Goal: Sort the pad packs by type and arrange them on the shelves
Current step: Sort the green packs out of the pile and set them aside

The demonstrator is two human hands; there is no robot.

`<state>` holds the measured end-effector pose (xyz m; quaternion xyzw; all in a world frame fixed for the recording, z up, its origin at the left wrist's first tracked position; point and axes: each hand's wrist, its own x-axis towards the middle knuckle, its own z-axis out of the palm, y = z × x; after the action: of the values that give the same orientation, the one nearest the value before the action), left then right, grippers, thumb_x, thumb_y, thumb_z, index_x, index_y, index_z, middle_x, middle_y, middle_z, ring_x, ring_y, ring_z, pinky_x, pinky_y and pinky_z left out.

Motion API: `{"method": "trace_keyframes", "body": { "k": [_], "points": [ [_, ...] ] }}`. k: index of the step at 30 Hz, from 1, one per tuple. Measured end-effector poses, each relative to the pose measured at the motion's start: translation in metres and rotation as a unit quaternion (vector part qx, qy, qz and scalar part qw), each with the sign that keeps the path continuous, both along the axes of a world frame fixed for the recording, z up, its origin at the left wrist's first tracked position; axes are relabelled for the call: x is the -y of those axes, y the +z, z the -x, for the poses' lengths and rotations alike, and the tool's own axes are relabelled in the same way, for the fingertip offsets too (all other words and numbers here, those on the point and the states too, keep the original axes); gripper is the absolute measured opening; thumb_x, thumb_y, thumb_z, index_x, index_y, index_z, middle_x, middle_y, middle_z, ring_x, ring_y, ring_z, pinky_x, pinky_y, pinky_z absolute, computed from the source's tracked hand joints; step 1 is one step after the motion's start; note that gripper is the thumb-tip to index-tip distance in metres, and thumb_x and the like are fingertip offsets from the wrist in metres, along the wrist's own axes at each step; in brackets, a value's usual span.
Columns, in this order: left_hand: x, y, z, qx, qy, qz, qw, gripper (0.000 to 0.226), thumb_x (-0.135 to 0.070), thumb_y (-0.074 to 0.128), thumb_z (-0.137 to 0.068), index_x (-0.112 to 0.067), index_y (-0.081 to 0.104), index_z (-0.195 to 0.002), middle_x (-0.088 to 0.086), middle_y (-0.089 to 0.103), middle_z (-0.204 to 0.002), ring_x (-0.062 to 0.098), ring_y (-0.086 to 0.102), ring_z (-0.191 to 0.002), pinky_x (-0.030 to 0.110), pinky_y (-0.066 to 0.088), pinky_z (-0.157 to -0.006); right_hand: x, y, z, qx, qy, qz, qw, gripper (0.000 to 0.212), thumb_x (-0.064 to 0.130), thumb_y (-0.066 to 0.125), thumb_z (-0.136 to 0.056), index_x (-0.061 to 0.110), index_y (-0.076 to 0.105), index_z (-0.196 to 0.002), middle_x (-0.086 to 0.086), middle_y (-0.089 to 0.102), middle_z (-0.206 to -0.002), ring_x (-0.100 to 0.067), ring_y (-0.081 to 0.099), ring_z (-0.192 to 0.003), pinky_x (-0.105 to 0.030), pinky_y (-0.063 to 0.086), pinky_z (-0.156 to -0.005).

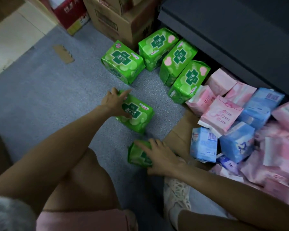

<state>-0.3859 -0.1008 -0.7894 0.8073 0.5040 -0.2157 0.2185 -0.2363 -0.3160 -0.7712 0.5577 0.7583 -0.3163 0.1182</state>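
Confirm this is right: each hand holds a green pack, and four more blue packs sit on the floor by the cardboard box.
One detail is wrong: the four packs by the cardboard box are green, not blue, as the head view shows. The left hand and right hand do each hold a green pack.

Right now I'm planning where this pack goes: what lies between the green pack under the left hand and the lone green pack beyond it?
Only bare speckled floor lies between the held green pack and the farther green pack, in the head view.

Left hand point(114, 104) outstretched, gripping, right hand point(160, 156) gripping, fingers curled
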Motion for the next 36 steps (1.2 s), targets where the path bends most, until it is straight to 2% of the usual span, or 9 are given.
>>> {"method": "trace_keyframes", "body": {
  "k": [6,12,18,22,25,28,32,34,36],
  "points": [
    [-0.001,-0.001,0.006,0.021,0.048,0.009,0.999,0.102,-0.061,0.074,-0.068,-0.023,0.023,-0.148,0.017,0.018,-0.148,0.043,0.035,-0.131,0.053,0.038,-0.103,-0.03,0.016,-0.044,-0.03,-0.2,-0.007,0.979,0.106,0.045,0.07,-0.067,0.032,0.006,-0.149,-0.013,0.044,-0.129,-0.033,0.05,-0.114,-0.037,0.043,-0.09],
    [0.006,-0.006,0.008,0.042,0.012,0.05,0.998,0.126,-0.055,0.083,-0.059,-0.024,0.003,-0.151,0.009,0.007,-0.156,0.038,0.021,-0.139,0.059,0.035,-0.105,-0.051,0.008,-0.083,0.039,-0.235,-0.102,0.966,0.096,0.04,0.069,-0.068,0.016,0.023,-0.149,-0.021,0.046,-0.131,-0.039,0.05,-0.113,-0.042,0.043,-0.093],
    [0.009,-0.005,0.002,0.039,0.046,0.044,0.997,0.13,-0.053,0.086,-0.056,-0.023,0.002,-0.152,0.016,0.027,-0.147,0.038,0.034,-0.131,0.053,0.039,-0.102,-0.042,-0.01,-0.093,0.173,-0.167,-0.054,0.969,0.113,0.064,0.066,-0.072,0.033,-0.01,-0.15,-0.022,0.008,-0.153,-0.04,0.024,-0.134,-0.046,0.025,-0.108],
    [0.002,-0.01,0.008,0.069,0.101,0.057,0.991,0.099,-0.054,0.084,-0.059,-0.018,0.034,-0.136,0.016,0.046,-0.128,0.032,0.048,-0.114,0.041,0.045,-0.09,-0.043,-0.007,-0.093,0.169,-0.182,-0.082,0.965,0.102,0.055,0.065,-0.078,0.034,-0.004,-0.151,-0.021,0.039,-0.131,-0.036,0.048,-0.108,-0.04,0.04,-0.093],
    [0.001,-0.008,0.007,0.079,0.095,0.05,0.991,0.066,-0.058,0.075,-0.068,-0.016,0.045,-0.109,0.013,0.054,-0.114,0.026,0.053,-0.096,0.034,0.044,-0.075,-0.046,-0.003,-0.092,0.076,-0.29,-0.05,0.953,0.095,0.053,0.064,-0.079,0.031,0.006,-0.152,-0.02,0.042,-0.127,-0.039,0.049,-0.113,-0.04,0.041,-0.092],
    [0.01,-0.004,-0.005,0.091,0.012,-0.021,0.996,0.092,-0.055,0.081,-0.062,-0.02,0.036,-0.135,0.016,0.032,-0.143,0.034,0.04,-0.127,0.047,0.045,-0.096,-0.046,-0.002,-0.088,0.062,-0.304,-0.04,0.95,0.095,0.055,0.063,-0.079,0.031,0.007,-0.151,-0.018,0.041,-0.128,-0.039,0.05,-0.114,-0.039,0.044,-0.088],
    [-0.015,0.01,-0.042,-0.003,-0.306,-0.083,0.948,0.135,-0.07,0.075,-0.056,-0.027,-0.01,-0.152,0.008,-0.016,-0.159,0.029,-0.008,-0.146,0.057,0.008,-0.117,-0.046,-0.005,-0.085,0.1,-0.276,-0.051,0.954,0.095,0.058,0.06,-0.08,0.031,0.004,-0.151,-0.017,0.039,-0.13,-0.037,0.05,-0.114,-0.039,0.044,-0.089],
    [-0.029,0.014,-0.065,-0.03,-0.329,-0.012,0.944,0.136,-0.068,0.076,-0.058,-0.025,-0.014,-0.151,0.009,-0.009,-0.16,0.028,-0.004,-0.147,0.057,0.004,-0.116,-0.047,-0.006,-0.081,0.112,-0.276,-0.058,0.953,0.094,0.057,0.059,-0.081,0.03,0.003,-0.151,-0.017,0.038,-0.131,-0.037,0.05,-0.113,-0.038,0.044,-0.089],
    [-0.033,0.013,-0.081,-0.046,-0.297,0.053,0.952,0.135,-0.062,0.078,-0.061,-0.023,-0.016,-0.151,0.015,0.023,-0.155,0.031,0.027,-0.14,0.052,0.02,-0.114,-0.046,-0.007,-0.078,0.12,-0.276,-0.068,0.951,0.093,0.056,0.059,-0.081,0.029,0.004,-0.151,-0.017,0.038,-0.13,-0.036,0.051,-0.111,-0.038,0.044,-0.088]
  ]
}}
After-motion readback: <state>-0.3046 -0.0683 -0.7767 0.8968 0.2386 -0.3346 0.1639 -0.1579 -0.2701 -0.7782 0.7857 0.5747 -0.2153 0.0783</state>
